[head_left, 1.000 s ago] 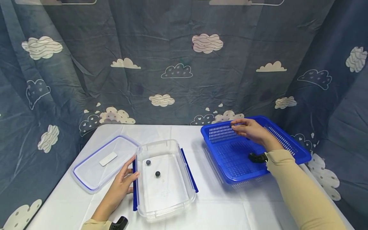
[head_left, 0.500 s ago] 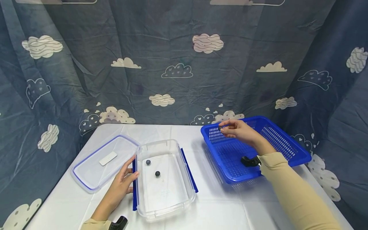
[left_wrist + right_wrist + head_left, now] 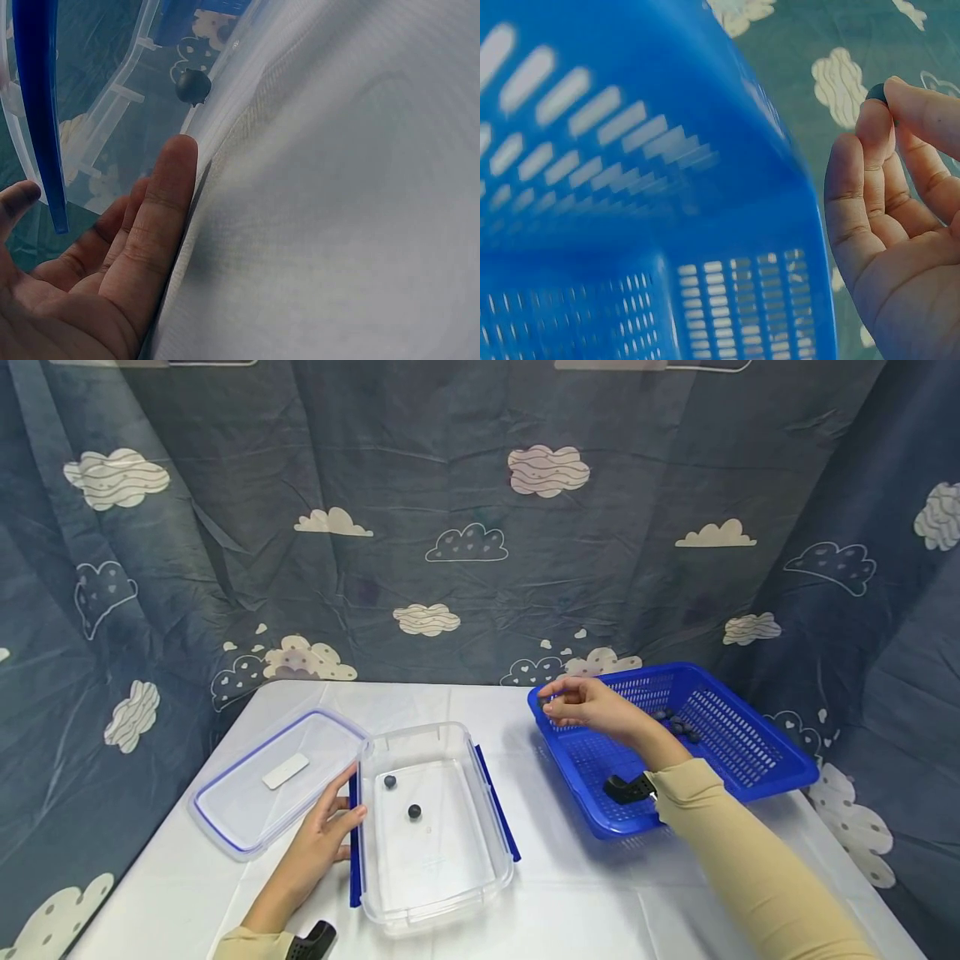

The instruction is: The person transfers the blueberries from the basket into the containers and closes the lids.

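Note:
My right hand (image 3: 588,706) is raised over the left end of the blue basket (image 3: 720,781). Between thumb and fingertips it pinches a blueberry (image 3: 877,92), mostly covered by the fingers. My left hand (image 3: 318,839) rests with fairly straight fingers along the left side of a clear plastic container (image 3: 435,914), its thumb at the rim beside the hanging blue latch (image 3: 41,112). Two blueberries lie apart on the container's floor, one farther back (image 3: 390,782) and one nearer (image 3: 414,812). Several more blueberries (image 3: 678,727) sit at the basket's right side, partly behind my right arm.
A clear lid (image 3: 247,814) with a blue seal and a white label (image 3: 286,772) lies left of the container. White cloth (image 3: 555,902) covers the table. A dark curtain (image 3: 465,443) with cloud prints hangs behind and at both sides.
My right hand has moved left across the basket with the blueberry, uncovering the blueberries at the basket's right side. The left hand and the container have stayed in place.

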`<action>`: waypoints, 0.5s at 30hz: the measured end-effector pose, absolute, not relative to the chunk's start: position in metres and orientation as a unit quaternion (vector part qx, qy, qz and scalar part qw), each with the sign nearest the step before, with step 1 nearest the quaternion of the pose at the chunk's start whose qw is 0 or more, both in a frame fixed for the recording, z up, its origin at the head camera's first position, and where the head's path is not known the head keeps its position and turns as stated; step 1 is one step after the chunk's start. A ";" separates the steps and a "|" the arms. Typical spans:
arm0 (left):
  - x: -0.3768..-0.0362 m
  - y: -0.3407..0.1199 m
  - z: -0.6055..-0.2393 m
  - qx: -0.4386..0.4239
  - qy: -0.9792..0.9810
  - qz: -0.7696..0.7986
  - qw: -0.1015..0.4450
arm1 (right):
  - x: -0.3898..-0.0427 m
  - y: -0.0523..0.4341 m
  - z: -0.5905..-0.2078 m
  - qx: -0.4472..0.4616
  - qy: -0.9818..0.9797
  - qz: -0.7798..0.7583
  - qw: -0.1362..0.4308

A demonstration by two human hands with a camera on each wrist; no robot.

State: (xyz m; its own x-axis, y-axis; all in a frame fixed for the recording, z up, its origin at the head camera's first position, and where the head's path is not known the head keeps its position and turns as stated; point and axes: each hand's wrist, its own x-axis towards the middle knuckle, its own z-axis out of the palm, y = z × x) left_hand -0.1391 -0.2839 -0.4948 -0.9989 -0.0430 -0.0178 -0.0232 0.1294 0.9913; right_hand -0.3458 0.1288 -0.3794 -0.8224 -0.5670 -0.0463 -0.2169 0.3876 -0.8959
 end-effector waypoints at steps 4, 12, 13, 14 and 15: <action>-0.139 -0.284 -0.494 0.019 -0.753 -0.657 0.010 | -0.343 0.114 -0.381 -0.249 0.805 -0.503 0.194; -0.139 -0.284 -0.496 0.022 -0.750 -0.660 0.007 | -0.332 0.088 -0.379 -0.262 0.786 -0.513 0.224; -0.139 -0.284 -0.496 0.022 -0.751 -0.660 0.007 | -0.331 0.086 -0.378 -0.263 0.786 -0.511 0.228; -0.139 -0.284 -0.496 0.021 -0.752 -0.659 0.008 | -0.329 0.083 -0.377 -0.265 0.786 -0.509 0.231; -0.139 -0.284 -0.496 0.021 -0.752 -0.658 0.008 | -0.327 0.081 -0.377 -0.268 0.784 -0.508 0.235</action>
State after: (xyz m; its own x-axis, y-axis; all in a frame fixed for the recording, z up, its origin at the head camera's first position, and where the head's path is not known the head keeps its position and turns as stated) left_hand -0.1392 -0.2840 -0.4962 -0.9990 -0.0426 -0.0154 -0.0209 0.1323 0.9910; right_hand -0.3272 0.0807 -0.3766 -0.7461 -0.6588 -0.0965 -0.1813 0.3405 -0.9226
